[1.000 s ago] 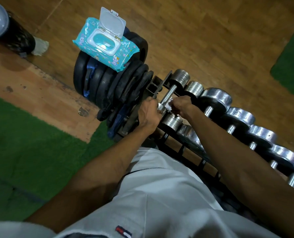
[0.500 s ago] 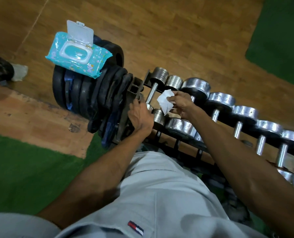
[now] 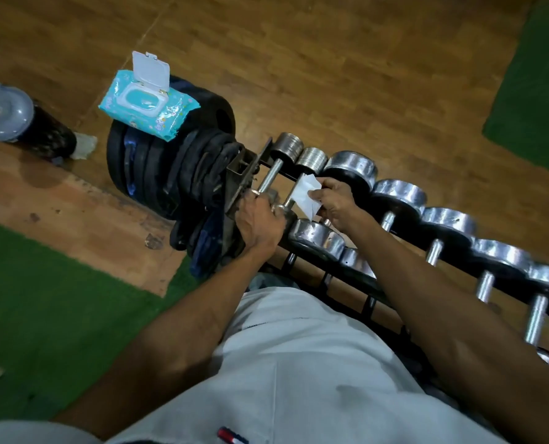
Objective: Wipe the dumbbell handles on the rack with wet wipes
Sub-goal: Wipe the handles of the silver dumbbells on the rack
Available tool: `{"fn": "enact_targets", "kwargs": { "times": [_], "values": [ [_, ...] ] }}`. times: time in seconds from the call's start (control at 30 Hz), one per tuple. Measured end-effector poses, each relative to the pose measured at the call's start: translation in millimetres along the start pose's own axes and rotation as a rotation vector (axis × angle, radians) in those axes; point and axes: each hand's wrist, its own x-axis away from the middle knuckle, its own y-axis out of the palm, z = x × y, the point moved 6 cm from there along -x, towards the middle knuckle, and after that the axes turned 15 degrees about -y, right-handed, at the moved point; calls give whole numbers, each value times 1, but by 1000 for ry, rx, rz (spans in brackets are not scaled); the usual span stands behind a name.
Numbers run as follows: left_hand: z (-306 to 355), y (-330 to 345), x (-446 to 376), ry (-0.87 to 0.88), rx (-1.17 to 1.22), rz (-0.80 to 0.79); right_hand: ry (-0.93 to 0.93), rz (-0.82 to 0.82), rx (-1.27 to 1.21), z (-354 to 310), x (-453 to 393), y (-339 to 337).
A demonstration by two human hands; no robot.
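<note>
A row of chrome dumbbells lies across a black rack (image 3: pixel 367 304), running from centre to lower right. My right hand (image 3: pixel 334 200) pinches a white wet wipe (image 3: pixel 305 195) and holds it against the handle of the second dumbbell (image 3: pixel 294 192) from the left. My left hand (image 3: pixel 257 219) grips the near ends of the first two dumbbells. The first dumbbell's bare handle (image 3: pixel 268 181) shows just left of the wipe.
A teal wet wipe pack (image 3: pixel 148 105) with its lid flipped open rests on a stack of black weight plates (image 3: pixel 170 168) left of the rack. A dark bottle with a grey lid (image 3: pixel 20 123) lies on the wooden floor. Green mats (image 3: pixel 42 302) border the floor.
My right hand has brought the wipe down from above the dumbbells onto the second handle. One second ago it was closed on the first handle. My left hand stays on the dumbbell ends.
</note>
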Motion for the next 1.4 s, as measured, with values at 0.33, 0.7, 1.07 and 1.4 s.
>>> {"fn": "enact_targets", "kwargs": {
  "times": [0.33, 0.7, 1.07, 1.4],
  "values": [
    [6, -7, 32, -152, 61, 31, 23, -88, -29, 8, -8, -4],
    [-2, 7, 24, -219, 116, -31, -374, -329, 448, -13, -31, 27],
    [-4, 19, 18, -182, 3, 12, -811, -648, 1213, -10, -48, 68],
    [1, 16, 15, -191, -15, -28, -750, -765, 1398, -6, -57, 98]
  ]
}}
